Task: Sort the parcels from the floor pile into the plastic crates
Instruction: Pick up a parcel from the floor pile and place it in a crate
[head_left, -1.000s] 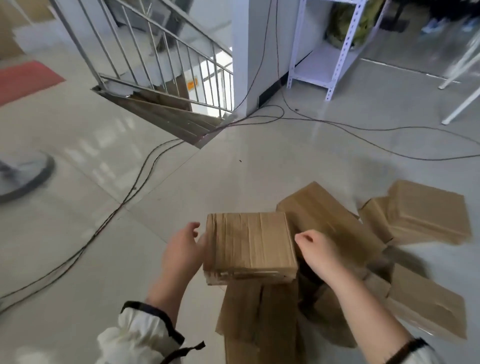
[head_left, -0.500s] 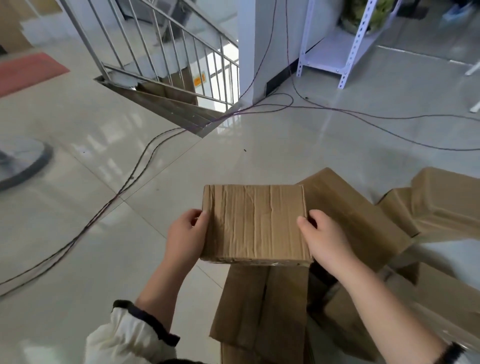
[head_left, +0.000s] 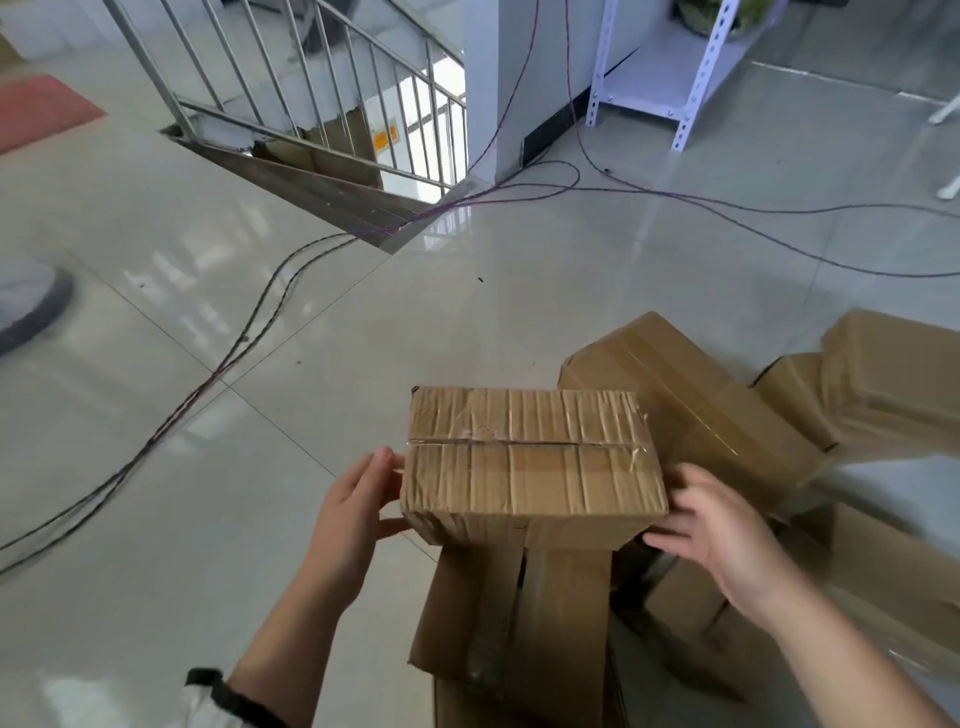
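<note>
A taped cardboard parcel (head_left: 532, 462) sits at about 6 o'clock in the view, held up over the floor pile (head_left: 717, 519), which spreads from 6 toward 3 o'clock. The left hand (head_left: 353, 512) presses its fingers flat on the parcel's 9 o'clock end, thumb under the lower edge. The right hand (head_left: 722, 535) is spread wide at the 3 o'clock end; it is blurred, and I cannot tell whether it touches the box. The cardboard is creased and ribbed, so it probably gives a little under pressure, and the glossy tape may be slick. It looks light enough to carry with one hand on each short end. No crates are in view.
</note>
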